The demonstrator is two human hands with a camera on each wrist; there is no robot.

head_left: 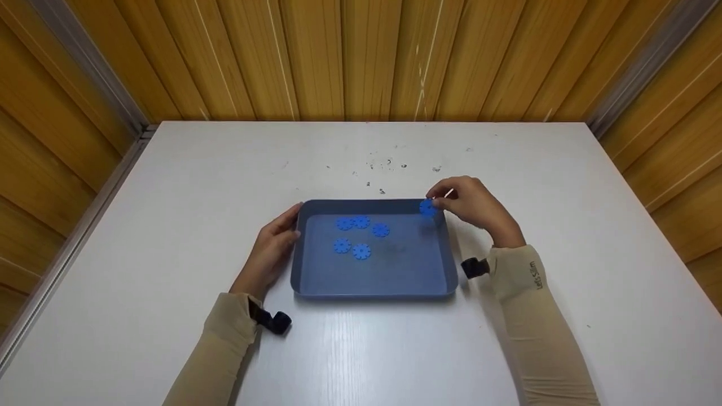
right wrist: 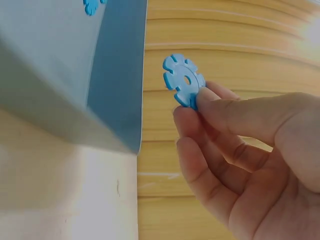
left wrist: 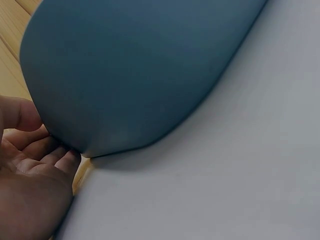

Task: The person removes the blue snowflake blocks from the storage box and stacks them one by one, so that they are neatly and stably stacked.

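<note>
Between the thumb and fingers of my right hand (head_left: 474, 204) is a blue notched plastic disc (head_left: 427, 208). It is held up over the far right corner of the blue-grey tray (head_left: 406, 282). The right wrist view shows the disc (right wrist: 182, 80) with a hole in its middle and slots around its rim, pinched at one edge. My left hand (head_left: 269, 248) holds the tray's left side near the far corner. In the left wrist view its fingers (left wrist: 66, 161) bend against the tray's outer wall (left wrist: 130, 85). Several matching discs (head_left: 361, 251) lie flat inside the tray, left of its middle.
The tray stands on a white table (head_left: 169, 225) with dark scuff marks beyond it. Yellow wood-look panels (head_left: 366, 62) enclose the back and sides. Small black cameras (head_left: 279, 322) are strapped at both wrists over beige sleeves.
</note>
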